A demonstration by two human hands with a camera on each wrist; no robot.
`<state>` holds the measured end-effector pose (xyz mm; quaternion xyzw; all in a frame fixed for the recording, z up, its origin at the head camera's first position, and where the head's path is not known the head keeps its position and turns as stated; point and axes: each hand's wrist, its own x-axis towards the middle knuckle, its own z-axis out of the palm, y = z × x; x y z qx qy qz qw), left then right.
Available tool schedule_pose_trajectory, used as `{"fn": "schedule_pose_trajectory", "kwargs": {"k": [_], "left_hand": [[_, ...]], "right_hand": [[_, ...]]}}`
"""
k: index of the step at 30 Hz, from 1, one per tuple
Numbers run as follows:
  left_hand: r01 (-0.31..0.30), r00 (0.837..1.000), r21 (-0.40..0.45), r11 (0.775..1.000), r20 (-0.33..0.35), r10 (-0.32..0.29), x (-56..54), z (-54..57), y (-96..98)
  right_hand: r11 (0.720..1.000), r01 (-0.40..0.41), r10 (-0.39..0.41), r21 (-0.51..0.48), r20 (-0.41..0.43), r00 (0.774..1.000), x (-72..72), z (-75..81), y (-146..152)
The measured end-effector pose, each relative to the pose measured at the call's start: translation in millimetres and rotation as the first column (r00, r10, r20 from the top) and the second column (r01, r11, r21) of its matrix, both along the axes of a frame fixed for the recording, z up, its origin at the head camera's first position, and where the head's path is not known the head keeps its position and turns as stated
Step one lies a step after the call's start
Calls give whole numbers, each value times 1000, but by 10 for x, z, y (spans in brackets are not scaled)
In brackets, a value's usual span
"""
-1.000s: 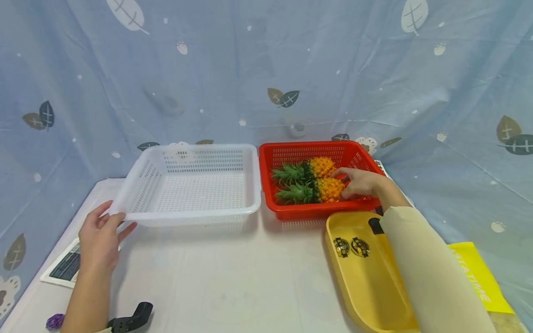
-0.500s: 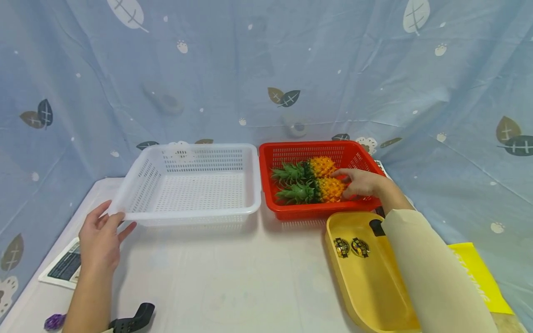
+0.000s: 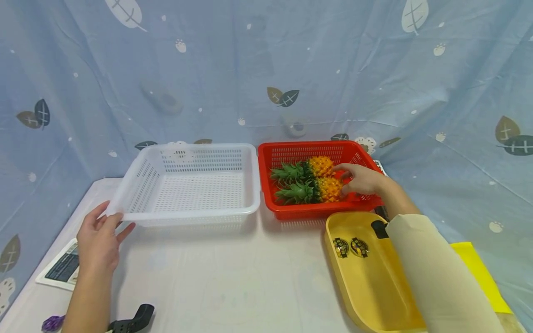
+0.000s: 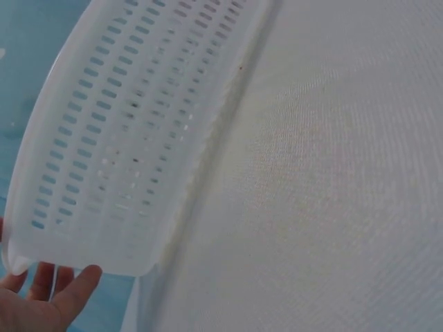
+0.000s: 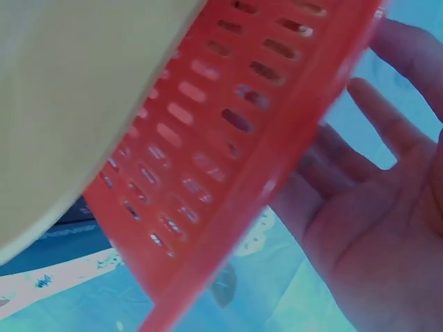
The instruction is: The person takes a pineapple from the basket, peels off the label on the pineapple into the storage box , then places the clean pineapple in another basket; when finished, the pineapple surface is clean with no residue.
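Note:
At the front left corner of the white plastic basket [image 3: 189, 215], my left hand [image 3: 99, 243] grips the rim; the left wrist view has its fingertips at the end of the slotted wall [image 4: 124, 138]. Two pineapples [image 3: 329, 189] lie side by side in the red basket [image 3: 300, 212], green crowns toward the left and orange bodies toward the right. My right hand [image 3: 360, 179] is over the right part of that basket, its fingers loosely bent and spread beside the nearer pineapple. Its palm [image 5: 374, 235] shows bare in the right wrist view, beyond the red rim.
A yellow tray [image 3: 366, 282] with two round stickers stands in front of the red basket, under my right forearm. A white label card [image 3: 62, 268] and a purple thing [image 3: 53, 323] lie at the left. A blue patterned curtain [image 3: 233, 69] hangs behind.
My right hand has lifted a little off the pineapples, and its fingers have spread wider. The left hand stays at the white basket's corner.

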<state>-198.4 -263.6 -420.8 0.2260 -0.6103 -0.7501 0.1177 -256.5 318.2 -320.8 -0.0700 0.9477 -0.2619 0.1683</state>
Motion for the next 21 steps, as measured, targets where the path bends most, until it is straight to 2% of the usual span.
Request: {"fn": "schedule_pose_trajectory", "kwargs": {"k": [8, 11, 12, 13, 15, 18, 21], "left_hand": [[12, 1000, -29, 1000, 3, -12, -10, 18, -23], [-11, 999, -112, 994, 43, 16, -24, 49, -32], [-14, 998, -170, 985, 64, 25, -21, 60, -31], [-18, 996, -235, 972, 80, 38, -18, 69, -27], [-21, 993, -370, 929, 97, 61, 2, 96, -17], [-34, 993, -539, 841, 77, 89, 43, 159, 12], [-63, 995, -611, 789, 25, 99, 83, 246, 59]], "right_hand": [[998, -28, 34, 52, -126, 991, 175, 98, -62], [997, -37, 49, 73, -171, 984, 263, 122, -101], [996, -40, 55, 80, -190, 980, 294, 128, -112], [995, -40, 57, 86, -208, 976, 326, 130, -126], [995, -39, 61, 93, -243, 968, 386, 135, -156], [994, -36, 64, 100, -291, 955, 466, 130, -207], [995, -27, 59, 99, -327, 943, 544, 128, -265]]}}
